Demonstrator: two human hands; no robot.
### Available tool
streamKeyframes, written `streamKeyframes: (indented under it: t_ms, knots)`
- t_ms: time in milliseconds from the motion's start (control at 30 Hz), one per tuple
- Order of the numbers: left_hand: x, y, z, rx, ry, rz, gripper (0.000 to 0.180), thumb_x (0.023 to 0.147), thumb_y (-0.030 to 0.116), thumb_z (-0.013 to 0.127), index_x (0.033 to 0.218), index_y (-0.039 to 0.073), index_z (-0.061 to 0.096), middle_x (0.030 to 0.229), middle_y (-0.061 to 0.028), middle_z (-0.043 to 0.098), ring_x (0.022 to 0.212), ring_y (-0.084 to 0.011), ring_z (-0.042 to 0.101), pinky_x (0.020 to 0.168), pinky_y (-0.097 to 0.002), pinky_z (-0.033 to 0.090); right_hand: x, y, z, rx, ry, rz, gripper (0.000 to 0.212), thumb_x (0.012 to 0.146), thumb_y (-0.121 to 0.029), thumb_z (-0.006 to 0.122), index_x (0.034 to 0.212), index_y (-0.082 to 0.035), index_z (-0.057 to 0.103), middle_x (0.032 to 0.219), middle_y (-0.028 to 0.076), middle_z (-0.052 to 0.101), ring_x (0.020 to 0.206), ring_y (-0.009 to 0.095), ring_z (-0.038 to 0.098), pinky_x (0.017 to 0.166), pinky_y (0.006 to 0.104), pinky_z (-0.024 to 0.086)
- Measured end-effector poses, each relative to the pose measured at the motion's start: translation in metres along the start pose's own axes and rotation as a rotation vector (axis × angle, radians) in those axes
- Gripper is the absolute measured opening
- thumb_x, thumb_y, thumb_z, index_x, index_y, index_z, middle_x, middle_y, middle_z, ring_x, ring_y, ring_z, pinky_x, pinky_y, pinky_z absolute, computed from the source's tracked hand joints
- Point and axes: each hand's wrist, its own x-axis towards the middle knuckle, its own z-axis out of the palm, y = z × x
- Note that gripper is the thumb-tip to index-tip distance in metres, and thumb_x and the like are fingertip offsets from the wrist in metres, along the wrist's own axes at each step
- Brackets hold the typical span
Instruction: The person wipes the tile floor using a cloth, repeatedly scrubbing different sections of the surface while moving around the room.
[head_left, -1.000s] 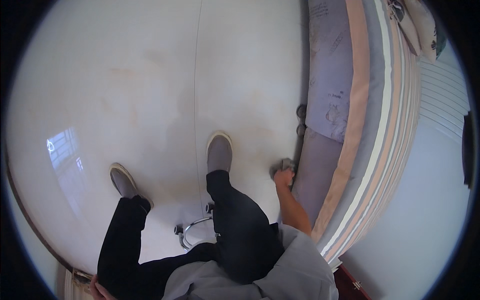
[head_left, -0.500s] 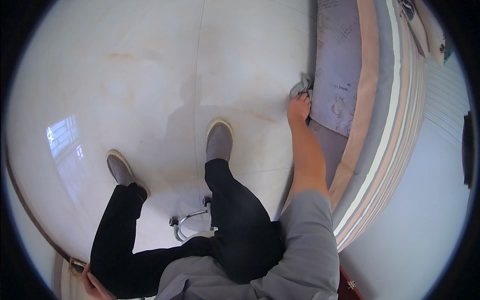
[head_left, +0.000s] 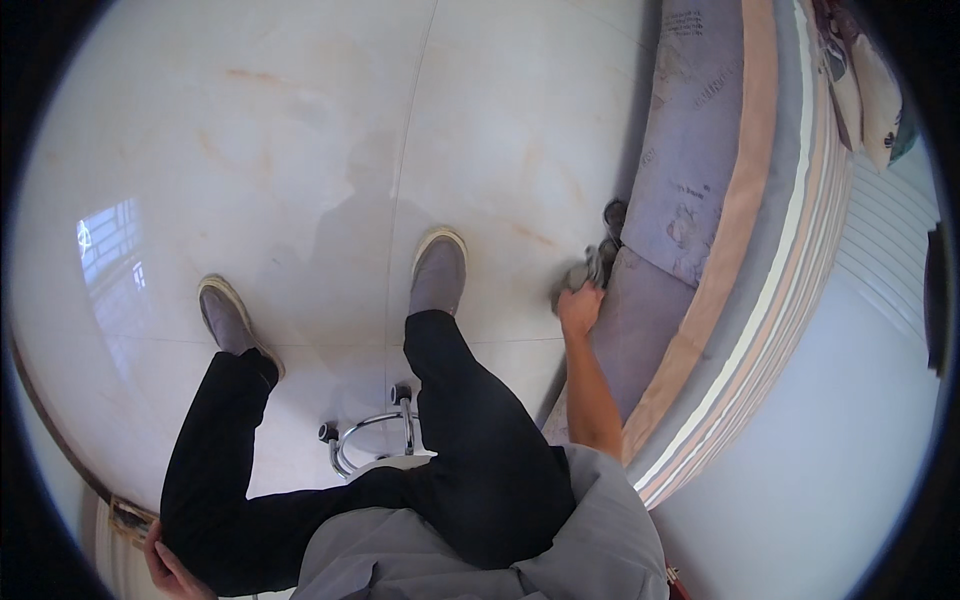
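Observation:
Down by the bed's lower side, my right hand [head_left: 580, 305] is closed on a grey crumpled cloth [head_left: 578, 278], slightly blurred. Just beyond it, a dark rounded object [head_left: 615, 215] lies on the floor against the bed's side; I cannot make out its kind. At the lower left, my left hand [head_left: 175, 570] rests against my bent left knee with its fingers stretched out, holding nothing.
A bed with a printed purple-grey lower panel [head_left: 690, 130] and striped cover [head_left: 800, 270] runs along the right. Wheeled chrome chair legs [head_left: 375, 425] stand under me. My grey shoes [head_left: 438, 272] are planted on glossy pale tiles [head_left: 300, 150]. A white wall [head_left: 800, 440] stands at right.
My right hand has drawn back toward me along the bed with the grey cloth. The dark object by the bed's edge now shows. My left hand stays on the knee.

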Motion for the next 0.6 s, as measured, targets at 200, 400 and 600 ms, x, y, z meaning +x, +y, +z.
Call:
streamKeyframes:
  t_ms: [200, 400, 600]
  knots:
    - [0.01, 0.013, 0.0, -0.007, -0.03, 0.054, 0.039, 0.105, 0.029, 0.06, 0.105, -0.007, 0.075, 0.101, -0.0215, 0.075, 0.093, -0.0305, 0.068, 0.087, -0.0446, 0.053, 0.064, -0.091, -0.063, 0.004, 0.174, -0.183, 0.043, 0.088, -0.016, 0.066, 0.125, 0.004, 0.059, 0.132, 0.028, 0.054, 0.117, 0.046, 0.06, 0.1, 0.0505, 0.052]
    - [0.022, 0.039, 0.006, -0.027, -0.052, 0.023, 0.036, 0.105, 0.026, 0.059, 0.107, -0.007, 0.074, 0.103, -0.0203, 0.075, 0.094, -0.0297, 0.068, 0.088, -0.044, 0.054, 0.129, -0.112, -0.075, -0.117, -0.107, -0.036, 0.061, 0.092, -0.039, 0.064, 0.136, 0.0, 0.048, 0.144, 0.029, 0.052, 0.126, 0.044, 0.06, 0.106, 0.0488, 0.051]
    - [0.023, 0.042, -0.001, -0.004, -0.05, -0.039, 0.035, 0.106, 0.025, 0.058, 0.105, -0.007, 0.074, 0.103, -0.0198, 0.074, 0.095, -0.0289, 0.067, 0.09, -0.044, 0.053, 0.097, -0.138, -0.119, 0.057, -0.746, 0.013, 0.069, 0.099, -0.05, 0.058, 0.144, 0.002, 0.051, 0.129, 0.029, 0.065, 0.11, 0.037, 0.069, 0.073, 0.0438, 0.063]
